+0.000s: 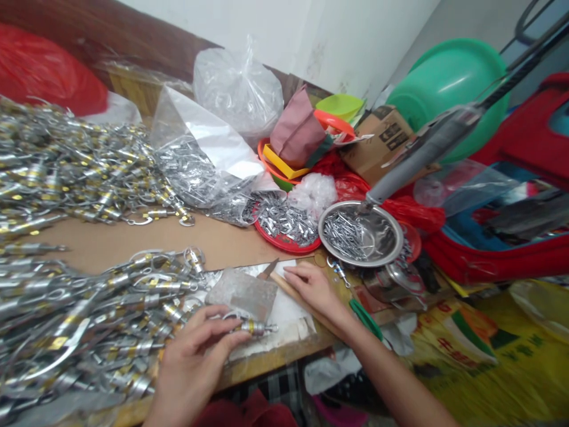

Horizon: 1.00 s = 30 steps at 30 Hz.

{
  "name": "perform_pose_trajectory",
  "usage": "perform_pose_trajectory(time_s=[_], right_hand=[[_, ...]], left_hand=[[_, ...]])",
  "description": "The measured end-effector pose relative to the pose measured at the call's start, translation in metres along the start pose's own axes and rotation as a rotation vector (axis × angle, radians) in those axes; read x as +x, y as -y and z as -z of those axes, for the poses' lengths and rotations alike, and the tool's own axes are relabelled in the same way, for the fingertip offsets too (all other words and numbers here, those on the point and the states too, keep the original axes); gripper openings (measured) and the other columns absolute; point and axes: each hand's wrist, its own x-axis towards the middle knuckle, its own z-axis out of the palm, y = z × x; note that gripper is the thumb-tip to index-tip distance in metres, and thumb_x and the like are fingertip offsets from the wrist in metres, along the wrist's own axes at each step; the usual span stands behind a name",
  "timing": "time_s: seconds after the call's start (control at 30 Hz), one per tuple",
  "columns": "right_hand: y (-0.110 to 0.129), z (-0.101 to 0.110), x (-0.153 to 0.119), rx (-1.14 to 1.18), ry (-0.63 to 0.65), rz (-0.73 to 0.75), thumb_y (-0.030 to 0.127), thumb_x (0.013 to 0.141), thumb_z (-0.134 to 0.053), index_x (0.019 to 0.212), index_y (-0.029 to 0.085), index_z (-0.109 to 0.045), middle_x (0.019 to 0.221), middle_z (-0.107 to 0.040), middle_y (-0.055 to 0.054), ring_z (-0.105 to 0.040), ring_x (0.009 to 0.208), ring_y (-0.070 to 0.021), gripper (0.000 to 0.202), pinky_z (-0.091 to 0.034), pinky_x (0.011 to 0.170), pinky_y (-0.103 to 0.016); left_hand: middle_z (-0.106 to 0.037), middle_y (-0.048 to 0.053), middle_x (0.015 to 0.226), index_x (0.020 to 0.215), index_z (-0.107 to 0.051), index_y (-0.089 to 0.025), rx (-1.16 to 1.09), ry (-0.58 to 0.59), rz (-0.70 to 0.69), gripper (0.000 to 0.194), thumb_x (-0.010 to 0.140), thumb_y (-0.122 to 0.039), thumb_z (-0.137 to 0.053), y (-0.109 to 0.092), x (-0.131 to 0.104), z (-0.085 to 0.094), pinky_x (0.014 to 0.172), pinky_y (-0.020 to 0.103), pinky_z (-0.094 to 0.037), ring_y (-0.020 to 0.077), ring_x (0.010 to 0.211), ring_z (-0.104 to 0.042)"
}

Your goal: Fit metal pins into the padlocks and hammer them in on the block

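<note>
Between the thumb and fingers of my left hand is a small metal fitting, silver with a brass-coloured band and a wire loop. It is just in front of a grey metal block that lies on white paper at the bench edge. My right hand is closed over the wooden handle of a hammer, whose dark, pointed head rests by the block's far right corner. Many similar fittings are laid in rows left of my left hand.
A big heap of fittings covers the back left. Small metal parts fill a plastic bag, a red tray and a steel bowl. Green-handled scissors lie right of my forearm. A green basin stands behind.
</note>
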Motion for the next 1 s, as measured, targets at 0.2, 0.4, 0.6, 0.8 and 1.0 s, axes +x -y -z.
perform_pose_trajectory(time_s=[0.2,0.4,0.6,0.8,1.0], right_hand=[[-0.002,0.005,0.080,-0.293,-0.045,-0.154,0.013,0.084,-0.040,0.094,0.013,-0.063,0.093,-0.062,-0.015,-0.058,0.093,-0.0243,0.025,-0.043,0.079,-0.035],[-0.002,0.009,0.102,-0.401,0.049,-0.162,0.012,0.075,-0.050,0.106,0.016,-0.052,0.098,-0.061,-0.012,-0.058,0.092,-0.0243,0.031,-0.043,0.077,-0.033],[-0.014,0.011,0.100,-0.394,0.048,-0.160,0.016,0.072,-0.054,0.102,0.013,-0.055,0.101,-0.059,-0.014,-0.056,0.095,-0.0263,0.030,-0.042,0.079,-0.033],[-0.030,0.007,0.101,-0.280,0.015,-0.100,0.019,0.073,-0.056,0.099,0.015,-0.061,0.097,-0.062,-0.010,-0.056,0.092,-0.0203,0.027,-0.041,0.080,-0.026],[-0.043,0.002,0.090,-0.123,-0.147,-0.029,0.018,0.080,-0.048,0.092,0.016,-0.066,0.089,-0.062,-0.006,-0.055,0.087,-0.0152,0.021,-0.040,0.079,-0.024]], left_hand=[[-0.063,0.004,0.082,0.061,-0.071,-0.027,0.050,-0.052,-0.209,0.006,0.061,-0.032,-0.067,-0.002,0.005,0.000,0.074,0.031,-0.044,0.0226,0.081,-0.059],[-0.065,0.001,0.073,0.068,-0.072,-0.030,0.077,0.016,-0.263,0.008,0.065,-0.032,-0.065,0.004,0.014,0.003,0.064,0.025,-0.046,0.0180,0.069,-0.061],[-0.065,0.002,0.071,0.072,-0.072,-0.029,0.052,0.083,-0.315,0.011,0.069,-0.026,-0.062,0.005,0.013,0.004,0.060,0.022,-0.046,0.0163,0.066,-0.061],[-0.065,0.004,0.071,0.069,-0.073,-0.026,0.027,0.100,-0.269,0.011,0.068,-0.025,-0.062,0.002,0.010,0.006,0.062,0.024,-0.046,0.0181,0.068,-0.062],[-0.066,0.004,0.068,0.068,-0.073,-0.025,0.016,0.114,-0.262,0.011,0.068,-0.025,-0.062,-0.001,0.007,0.008,0.059,0.024,-0.047,0.0173,0.065,-0.062]])
